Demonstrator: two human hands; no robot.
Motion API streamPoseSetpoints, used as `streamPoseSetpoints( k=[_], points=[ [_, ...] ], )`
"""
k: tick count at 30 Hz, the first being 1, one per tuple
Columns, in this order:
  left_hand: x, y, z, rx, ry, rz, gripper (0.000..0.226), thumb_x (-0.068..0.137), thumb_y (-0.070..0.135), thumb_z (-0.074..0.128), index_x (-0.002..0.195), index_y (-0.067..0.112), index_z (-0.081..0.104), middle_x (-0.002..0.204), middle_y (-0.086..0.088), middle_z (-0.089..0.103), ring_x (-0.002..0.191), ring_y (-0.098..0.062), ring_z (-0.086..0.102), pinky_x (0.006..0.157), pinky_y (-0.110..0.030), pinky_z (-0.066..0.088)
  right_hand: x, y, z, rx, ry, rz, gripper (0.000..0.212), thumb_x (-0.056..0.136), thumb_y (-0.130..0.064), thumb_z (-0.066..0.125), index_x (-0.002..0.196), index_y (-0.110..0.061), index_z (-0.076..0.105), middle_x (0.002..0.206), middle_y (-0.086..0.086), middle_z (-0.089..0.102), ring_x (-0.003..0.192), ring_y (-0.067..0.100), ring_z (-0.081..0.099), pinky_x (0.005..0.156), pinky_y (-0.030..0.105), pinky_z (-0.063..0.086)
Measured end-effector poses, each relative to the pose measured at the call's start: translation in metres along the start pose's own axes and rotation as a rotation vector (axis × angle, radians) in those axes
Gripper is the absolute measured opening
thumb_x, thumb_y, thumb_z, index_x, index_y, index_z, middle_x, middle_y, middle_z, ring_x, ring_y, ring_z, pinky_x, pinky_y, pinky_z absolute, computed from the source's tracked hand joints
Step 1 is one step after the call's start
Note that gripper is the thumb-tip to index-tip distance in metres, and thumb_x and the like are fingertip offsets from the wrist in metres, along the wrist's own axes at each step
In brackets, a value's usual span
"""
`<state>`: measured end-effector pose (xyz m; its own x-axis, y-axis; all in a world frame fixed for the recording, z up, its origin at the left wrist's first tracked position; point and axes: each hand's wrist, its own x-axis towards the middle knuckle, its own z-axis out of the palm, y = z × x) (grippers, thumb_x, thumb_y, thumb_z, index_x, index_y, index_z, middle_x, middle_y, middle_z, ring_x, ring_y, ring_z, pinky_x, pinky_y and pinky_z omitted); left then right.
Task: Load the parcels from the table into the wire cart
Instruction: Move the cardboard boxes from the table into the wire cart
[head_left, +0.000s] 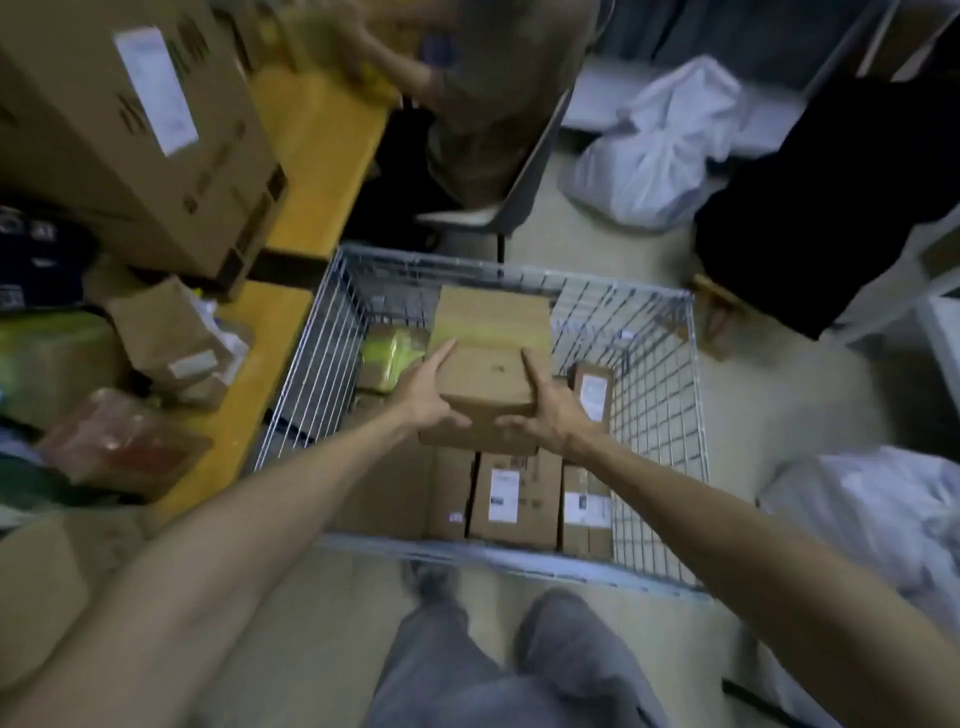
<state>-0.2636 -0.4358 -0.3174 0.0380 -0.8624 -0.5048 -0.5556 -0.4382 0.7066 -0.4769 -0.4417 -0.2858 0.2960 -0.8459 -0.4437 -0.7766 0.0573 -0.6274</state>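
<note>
Over the wire cart (655, 395), we hold a cardboard parcel (488, 385) between left hand (425, 396) and right hand (551, 415), both curled round its sides. Best lowered level onto the labelled boxes (511, 500) below, releasing together.

Single head-worn wide-angle view, steeply down, close above the wire cart (660, 405), table (317, 145) at left.

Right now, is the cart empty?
No: labelled boxes lie in the wire cart below the plain box in the left hand and right hand.
</note>
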Motion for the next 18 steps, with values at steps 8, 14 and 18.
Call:
streamPoseSetpoints(
  k=[8, 14, 18],
  points=[
    [0.057, -0.128, 0.073, -0.114, -0.218, -0.228, 0.145, 0.03, 0.043, 0.092, 0.152, 0.048, 0.014, 0.162, -0.01, 0.02, 0.148, -0.031, 0.023, 0.117, -0.051, 0.031, 0.061, 0.086, 0.114, -0.032, -0.17, 0.169, 0.124, 0.066, -0.059, 0.081, 0.152, -0.048, -0.007, 0.16, 0.02, 0.015, 0.139, 0.041, 0.034, 0.115, 0.047, 0.034],
    [0.101, -0.196, 0.132, -0.123, -0.19, -0.285, 0.135, 0.046, 0.021, 0.098, 0.151, 0.052, 0.019, 0.157, -0.011, 0.022, 0.141, -0.032, 0.03, 0.115, -0.053, 0.033, 0.116, 0.167, 0.175, -0.057, -0.262, 0.105, 0.118, 0.071, -0.063, 0.075, 0.154, -0.042, -0.007, 0.159, 0.018, 0.022, 0.136, 0.035, 0.04, 0.111, 0.04, 0.037],
    [0.133, -0.244, 0.163, -0.188, -0.195, -0.27, 0.136, 0.033, 0.04, 0.097, 0.144, 0.062, 0.022, 0.156, -0.007, 0.023, 0.14, -0.033, 0.033, 0.113, -0.055, 0.035, 0.146, 0.208, 0.217, -0.032, -0.245, 0.129, 0.117, 0.074, -0.049, 0.081, 0.156, -0.035, -0.001, 0.154, 0.019, 0.033, 0.133, 0.036, 0.043, 0.109, 0.036, 0.04]
  ],
)
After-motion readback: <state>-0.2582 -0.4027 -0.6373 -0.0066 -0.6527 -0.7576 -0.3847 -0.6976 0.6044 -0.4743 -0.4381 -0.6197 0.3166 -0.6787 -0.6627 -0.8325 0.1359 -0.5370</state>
